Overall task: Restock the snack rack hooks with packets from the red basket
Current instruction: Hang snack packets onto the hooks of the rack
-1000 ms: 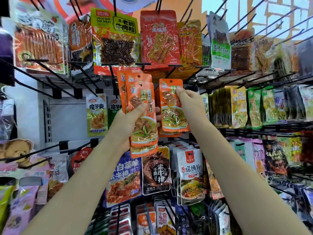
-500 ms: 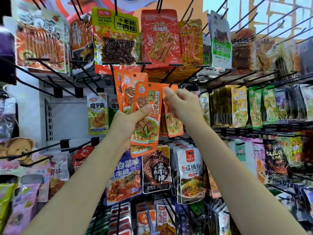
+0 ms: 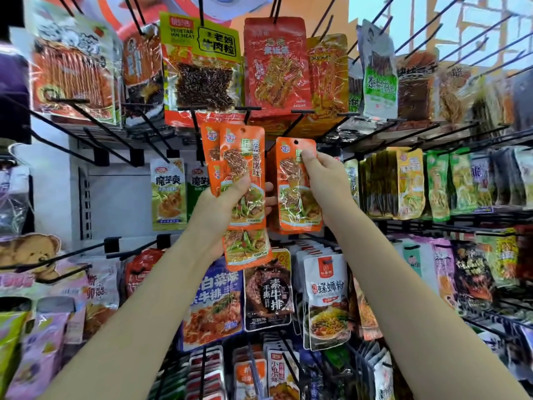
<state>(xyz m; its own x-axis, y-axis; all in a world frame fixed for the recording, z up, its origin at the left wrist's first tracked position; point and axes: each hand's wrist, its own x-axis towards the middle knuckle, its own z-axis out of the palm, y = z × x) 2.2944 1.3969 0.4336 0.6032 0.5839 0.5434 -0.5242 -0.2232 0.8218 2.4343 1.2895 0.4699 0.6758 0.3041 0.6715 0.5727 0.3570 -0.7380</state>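
My left hand (image 3: pixel 222 203) grips a fan of orange packets (image 3: pixel 242 180). My right hand (image 3: pixel 323 180) pinches one packet (image 3: pixel 297 197), unhung; several remain

The left hand (image 3: pixel 222 209) hides the fanned orange packets' (image 3: pixel 242 174) lower halves; right-edge packets (image 3: pixel 501 90) blur.

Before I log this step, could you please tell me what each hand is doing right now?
Left hand: grips a stack of orange packets.
Right hand: pinches a single orange packet.
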